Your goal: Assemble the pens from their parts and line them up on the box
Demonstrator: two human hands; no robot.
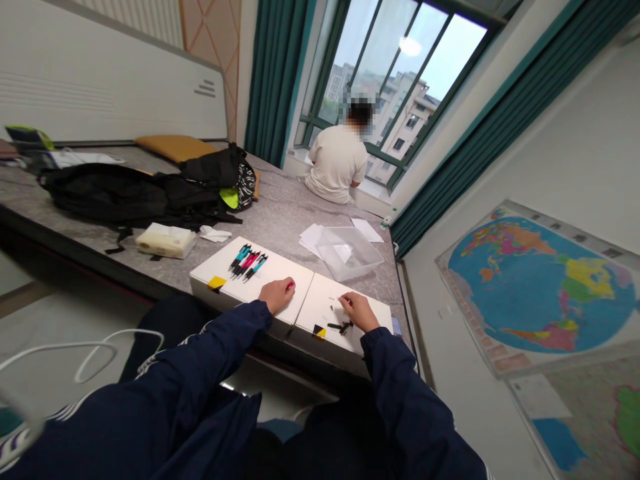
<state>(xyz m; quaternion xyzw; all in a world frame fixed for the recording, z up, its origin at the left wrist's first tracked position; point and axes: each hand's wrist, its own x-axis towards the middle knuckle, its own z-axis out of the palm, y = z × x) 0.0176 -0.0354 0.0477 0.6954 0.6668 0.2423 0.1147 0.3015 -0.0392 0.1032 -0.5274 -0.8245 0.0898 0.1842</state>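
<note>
Over white boxes (226,257), the left hand (277,297) pinches a small red piece (290,286) and the right hand (360,312) curls, its grip unclear.

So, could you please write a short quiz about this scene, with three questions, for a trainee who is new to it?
1. True or false: the pens lie on the left white box.

2. What shows at the fingers of the left hand?
A) a red part
B) a yellow ruler
C) a water bottle

3. Fill in the side: the black parts lie on the other white box, close to the person's ____ hand.

Key: 1. True. 2. A. 3. Right.
</note>
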